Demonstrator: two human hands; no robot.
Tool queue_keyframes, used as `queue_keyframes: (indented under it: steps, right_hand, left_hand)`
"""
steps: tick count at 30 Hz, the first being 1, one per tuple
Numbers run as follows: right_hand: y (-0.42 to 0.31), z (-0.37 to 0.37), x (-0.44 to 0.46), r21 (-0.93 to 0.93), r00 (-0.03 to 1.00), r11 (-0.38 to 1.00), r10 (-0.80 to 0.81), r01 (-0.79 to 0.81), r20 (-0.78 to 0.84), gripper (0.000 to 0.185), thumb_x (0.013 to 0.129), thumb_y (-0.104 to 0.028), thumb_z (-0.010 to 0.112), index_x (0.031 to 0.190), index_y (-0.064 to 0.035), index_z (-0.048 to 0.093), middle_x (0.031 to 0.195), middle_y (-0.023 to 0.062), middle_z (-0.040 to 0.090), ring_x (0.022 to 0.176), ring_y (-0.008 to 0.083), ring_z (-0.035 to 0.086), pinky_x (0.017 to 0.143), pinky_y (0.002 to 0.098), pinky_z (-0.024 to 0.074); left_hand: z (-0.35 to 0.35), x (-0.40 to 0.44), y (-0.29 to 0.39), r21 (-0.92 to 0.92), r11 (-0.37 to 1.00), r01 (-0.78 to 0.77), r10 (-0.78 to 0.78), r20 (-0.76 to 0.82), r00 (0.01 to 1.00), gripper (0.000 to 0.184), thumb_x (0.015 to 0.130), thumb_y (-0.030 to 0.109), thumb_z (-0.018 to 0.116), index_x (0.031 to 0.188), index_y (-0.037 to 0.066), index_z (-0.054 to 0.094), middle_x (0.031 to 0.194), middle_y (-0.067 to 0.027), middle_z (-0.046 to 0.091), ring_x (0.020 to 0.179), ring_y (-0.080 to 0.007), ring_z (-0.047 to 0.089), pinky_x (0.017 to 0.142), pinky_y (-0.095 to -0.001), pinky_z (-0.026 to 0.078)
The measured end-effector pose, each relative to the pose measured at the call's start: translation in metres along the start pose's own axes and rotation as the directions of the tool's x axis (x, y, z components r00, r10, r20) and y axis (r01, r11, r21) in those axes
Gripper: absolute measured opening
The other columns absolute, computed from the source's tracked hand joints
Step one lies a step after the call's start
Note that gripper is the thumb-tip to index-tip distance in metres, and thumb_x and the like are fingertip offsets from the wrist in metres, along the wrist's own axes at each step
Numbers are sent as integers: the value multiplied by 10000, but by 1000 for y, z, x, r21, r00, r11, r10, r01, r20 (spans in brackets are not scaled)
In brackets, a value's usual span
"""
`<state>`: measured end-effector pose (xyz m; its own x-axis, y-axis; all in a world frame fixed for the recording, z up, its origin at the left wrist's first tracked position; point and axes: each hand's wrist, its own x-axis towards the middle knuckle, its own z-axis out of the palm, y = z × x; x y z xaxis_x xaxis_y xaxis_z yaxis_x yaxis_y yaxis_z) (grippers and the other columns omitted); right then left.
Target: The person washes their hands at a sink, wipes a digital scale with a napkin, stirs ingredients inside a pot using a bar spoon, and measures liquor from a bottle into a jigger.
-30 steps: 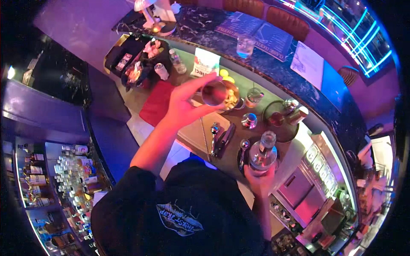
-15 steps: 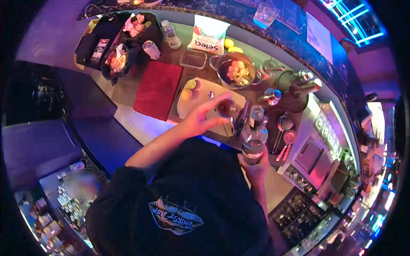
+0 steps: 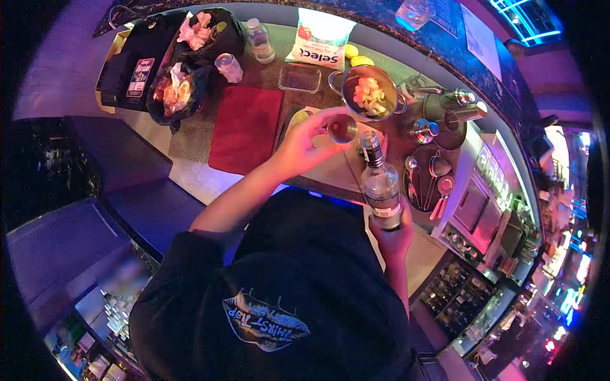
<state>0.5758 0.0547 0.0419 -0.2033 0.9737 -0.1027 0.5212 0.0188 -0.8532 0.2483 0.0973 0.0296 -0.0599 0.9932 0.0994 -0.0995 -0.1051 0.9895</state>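
My left hand point(image 3: 304, 147) is closed around a small metal jigger point(image 3: 342, 129), held over the cutting board point(image 3: 330, 170) with its round mouth facing me. In my right hand point(image 3: 393, 236) is a clear glass bottle point(image 3: 384, 184), gripped low near its base. The bottle's dark-collared neck points away from me, just right of the jigger and apart from it. Clear liquid shows in the bottle's lower part. A piece of green citrus point(image 3: 299, 117) lies on the board, partly behind my left hand.
Beyond the board stands a metal pot point(image 3: 389, 75) with pale cut chunks. A red cloth point(image 3: 246, 130) lies to the left, near black bags point(image 3: 222, 54). Strainers point(image 3: 438, 166), a metal shaker point(image 3: 424, 131), a glass dish point(image 3: 300, 77) and a white Select bag point(image 3: 321, 39) surround the work area.
The whole view has shifted as my head moved. My left hand has raised the jigger away from the body, and the bottle's neck and dark collar now show more plainly.
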Motion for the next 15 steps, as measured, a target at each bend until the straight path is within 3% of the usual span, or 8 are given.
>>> queue_keyframes:
  steps: [5,8,12,15]
  right_hand:
    - [-2,3,9,-17,1000,1000,-14,14,26,840,741,-48,905,1514,-53,576,1348,142,734,1154,248,716,1007,370,561]
    - [9,8,12,-3,993,995,100,-100,64,864,753,-35,902,1542,-55,550,1372,145,723,1169,251,714,1016,376,563]
    - [8,16,24,177,979,966,172,-190,113,876,748,-9,901,1548,-44,546,1378,157,721,1180,274,711,1021,392,568]
    - [0,19,33,150,992,983,91,-104,90,868,749,5,898,1543,-44,551,1373,159,722,1179,268,710,1017,386,569]
  left_hand:
    - [-7,8,-16,-16,998,-64,64,-11,998,671,916,-27,813,1536,40,566,1361,-89,664,1246,-188,652,1113,-314,500]
    - [-11,9,-16,-46,998,-33,32,-5,999,671,916,-20,818,1535,33,565,1357,-93,674,1226,-187,661,1101,-318,511]
    - [-20,18,-12,-70,998,0,0,-4,1000,666,918,-6,825,1531,25,566,1341,-98,691,1187,-187,676,1081,-324,527]
    - [-27,25,-12,-81,996,23,-24,-10,1000,652,924,11,830,1522,24,571,1304,-98,713,1130,-187,695,1059,-332,544]
